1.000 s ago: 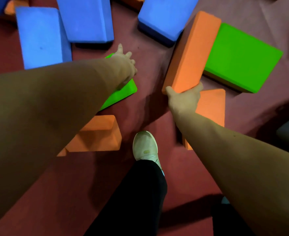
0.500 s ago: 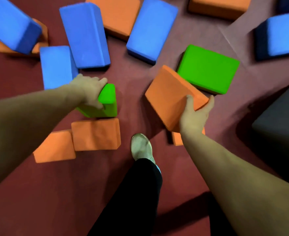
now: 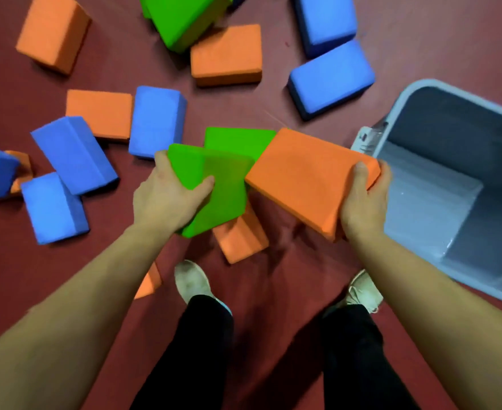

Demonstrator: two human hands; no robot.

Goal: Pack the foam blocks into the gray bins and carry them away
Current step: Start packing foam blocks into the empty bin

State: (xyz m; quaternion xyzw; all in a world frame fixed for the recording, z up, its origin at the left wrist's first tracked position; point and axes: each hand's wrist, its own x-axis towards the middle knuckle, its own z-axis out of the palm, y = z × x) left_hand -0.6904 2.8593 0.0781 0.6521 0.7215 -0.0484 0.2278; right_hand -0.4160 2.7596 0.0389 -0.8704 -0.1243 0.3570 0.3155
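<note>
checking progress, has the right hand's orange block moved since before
Yes: the orange block, held by the right hand, rose off the floor, rightward toward the gray bin.

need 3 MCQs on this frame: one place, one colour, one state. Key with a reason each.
1. Where does the gray bin stand?
A) at the person's right
B) at the person's left
C) behind the shoes

2. What colour is the block in the left grip?
A) blue
B) orange
C) green

3. What is the right grip doing?
A) hanging idle
B) holding an orange block
C) pressing flat on the floor

Key:
1 A: the bin sits at the frame's right edge, just past the right grip.
2 C: it clamps a green block, lifted off the floor.
3 B: it is curled round the orange block's near corner.
</note>
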